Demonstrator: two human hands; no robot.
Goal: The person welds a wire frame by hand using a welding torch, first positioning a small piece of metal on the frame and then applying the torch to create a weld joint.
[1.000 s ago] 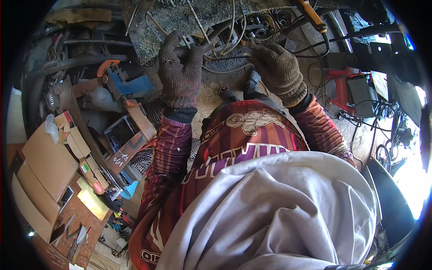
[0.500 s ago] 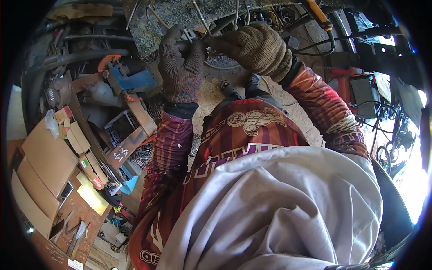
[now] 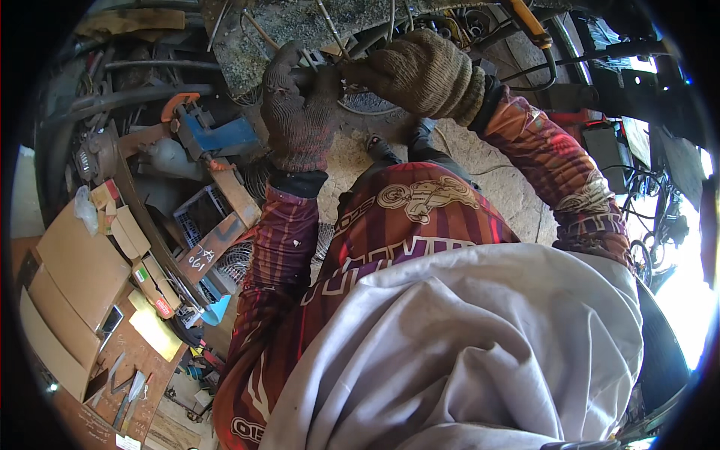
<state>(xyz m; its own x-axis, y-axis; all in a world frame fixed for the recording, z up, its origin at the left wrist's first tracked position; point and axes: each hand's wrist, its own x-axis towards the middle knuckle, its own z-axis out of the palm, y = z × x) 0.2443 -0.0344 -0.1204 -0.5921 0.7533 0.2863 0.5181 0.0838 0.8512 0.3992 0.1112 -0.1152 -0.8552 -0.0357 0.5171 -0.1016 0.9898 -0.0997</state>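
Both my hands wear knitted work gloves and meet at the near edge of a rough, grit-covered bench top. My left hand, in a dark glove, is closed with its fingertips around a small light metal piece. My right hand, in a brown glove, pinches something at its fingertips close beside the left fingers; the gloves hide what it is. Just beyond the hands, a thin metal rod slants up across the bench. A second tan rod lies near my left fingertips.
An orange-handled tool with a black cable is at the far right. To the left stand a blue metal machine part, a flattened cardboard box and a brown table with hand tools. Coiled wire lies below.
My right forearm has swung slightly outward to the right, and the right hand has shifted a little up. Both hands stay together at the bench edge.
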